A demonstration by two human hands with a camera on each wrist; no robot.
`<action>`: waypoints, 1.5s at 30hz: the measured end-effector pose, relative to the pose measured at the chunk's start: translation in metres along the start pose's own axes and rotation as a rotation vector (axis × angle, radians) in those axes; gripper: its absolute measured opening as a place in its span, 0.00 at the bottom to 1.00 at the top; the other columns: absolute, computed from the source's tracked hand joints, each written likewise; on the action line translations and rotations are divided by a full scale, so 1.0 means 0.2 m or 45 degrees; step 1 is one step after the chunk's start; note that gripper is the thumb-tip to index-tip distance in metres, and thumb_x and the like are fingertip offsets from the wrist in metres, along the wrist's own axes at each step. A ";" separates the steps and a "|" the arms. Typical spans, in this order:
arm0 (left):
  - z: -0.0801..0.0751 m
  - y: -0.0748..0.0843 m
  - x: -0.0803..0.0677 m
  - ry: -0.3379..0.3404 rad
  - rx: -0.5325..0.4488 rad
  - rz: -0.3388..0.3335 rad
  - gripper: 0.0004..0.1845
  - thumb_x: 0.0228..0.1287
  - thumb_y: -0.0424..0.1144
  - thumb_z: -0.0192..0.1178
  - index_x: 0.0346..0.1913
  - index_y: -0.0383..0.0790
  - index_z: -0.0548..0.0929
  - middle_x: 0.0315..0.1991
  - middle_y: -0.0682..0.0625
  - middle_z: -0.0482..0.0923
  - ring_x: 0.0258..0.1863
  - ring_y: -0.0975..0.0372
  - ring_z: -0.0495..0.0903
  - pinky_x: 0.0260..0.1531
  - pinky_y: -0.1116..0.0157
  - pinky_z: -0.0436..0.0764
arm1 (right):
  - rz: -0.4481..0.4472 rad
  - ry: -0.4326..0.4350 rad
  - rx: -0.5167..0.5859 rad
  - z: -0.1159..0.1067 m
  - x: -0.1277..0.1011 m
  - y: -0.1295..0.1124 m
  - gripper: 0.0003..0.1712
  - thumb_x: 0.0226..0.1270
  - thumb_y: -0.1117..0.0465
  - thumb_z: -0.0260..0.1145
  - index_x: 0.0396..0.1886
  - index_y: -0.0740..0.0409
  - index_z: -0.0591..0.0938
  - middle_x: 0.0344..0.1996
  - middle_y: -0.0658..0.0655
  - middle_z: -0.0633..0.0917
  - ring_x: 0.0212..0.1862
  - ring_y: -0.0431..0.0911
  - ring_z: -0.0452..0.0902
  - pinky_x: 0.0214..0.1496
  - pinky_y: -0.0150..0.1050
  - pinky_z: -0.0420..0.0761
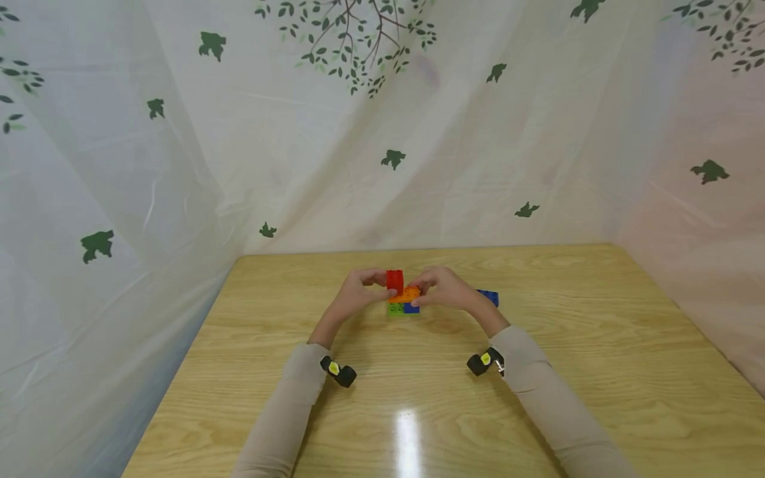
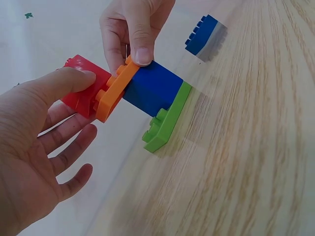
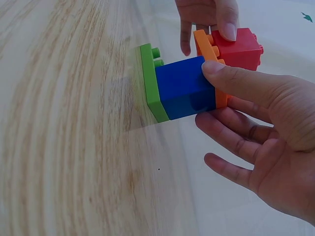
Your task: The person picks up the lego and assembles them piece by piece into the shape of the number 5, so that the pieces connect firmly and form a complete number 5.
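A small stack of toy bricks stands on the table: a flat green brick [image 2: 170, 120] at the bottom, a blue brick [image 3: 184, 87] on one end of it, a flat orange brick [image 2: 116, 92] above and a red brick [image 1: 395, 281] on top. My left hand [image 1: 357, 292] pinches the red brick between thumb and fingers, over one end of the orange brick. My right hand [image 1: 445, 290] holds the other side, its thumb at the seam of the orange and blue bricks, fingers behind. Whether the red brick is fully pressed down cannot be told.
Another dark blue brick [image 1: 490, 297] lies on the wooden table [image 1: 412, 372], right of the stack and partly behind my right wrist. A pale curtain [image 1: 335, 199] with leaf and bird prints hangs along the table's back and sides.
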State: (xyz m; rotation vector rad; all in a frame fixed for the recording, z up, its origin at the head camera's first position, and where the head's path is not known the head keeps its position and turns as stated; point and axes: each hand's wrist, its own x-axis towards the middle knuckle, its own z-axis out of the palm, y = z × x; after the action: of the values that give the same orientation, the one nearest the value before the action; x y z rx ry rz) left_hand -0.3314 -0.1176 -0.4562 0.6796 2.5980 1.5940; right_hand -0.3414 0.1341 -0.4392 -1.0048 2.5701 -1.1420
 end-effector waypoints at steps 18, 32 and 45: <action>0.00 -0.01 -0.01 -0.034 -0.009 0.020 0.18 0.62 0.40 0.73 0.54 0.38 0.88 0.49 0.43 0.88 0.50 0.52 0.83 0.64 0.43 0.74 | 0.033 0.012 -0.035 0.01 -0.01 0.00 0.18 0.62 0.59 0.76 0.50 0.61 0.88 0.37 0.55 0.84 0.39 0.44 0.80 0.44 0.38 0.81; 0.00 0.02 -0.01 -0.017 0.055 0.067 0.21 0.59 0.38 0.75 0.56 0.36 0.88 0.48 0.42 0.88 0.49 0.49 0.82 0.61 0.42 0.76 | 0.023 0.013 -0.038 0.01 0.00 0.01 0.19 0.62 0.58 0.76 0.50 0.63 0.88 0.39 0.57 0.85 0.39 0.44 0.81 0.46 0.40 0.83; -0.01 0.00 -0.01 -0.043 0.014 0.057 0.23 0.59 0.39 0.75 0.57 0.37 0.87 0.45 0.44 0.90 0.50 0.52 0.85 0.63 0.43 0.76 | 0.011 0.010 -0.038 0.01 0.00 0.01 0.18 0.62 0.59 0.76 0.50 0.62 0.88 0.37 0.56 0.84 0.39 0.43 0.81 0.48 0.43 0.83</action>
State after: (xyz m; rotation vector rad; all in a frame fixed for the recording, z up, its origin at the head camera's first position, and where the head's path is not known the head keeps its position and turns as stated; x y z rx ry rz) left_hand -0.3290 -0.1197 -0.4552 0.7640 2.5879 1.5662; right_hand -0.3423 0.1335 -0.4428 -0.9970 2.6026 -1.1112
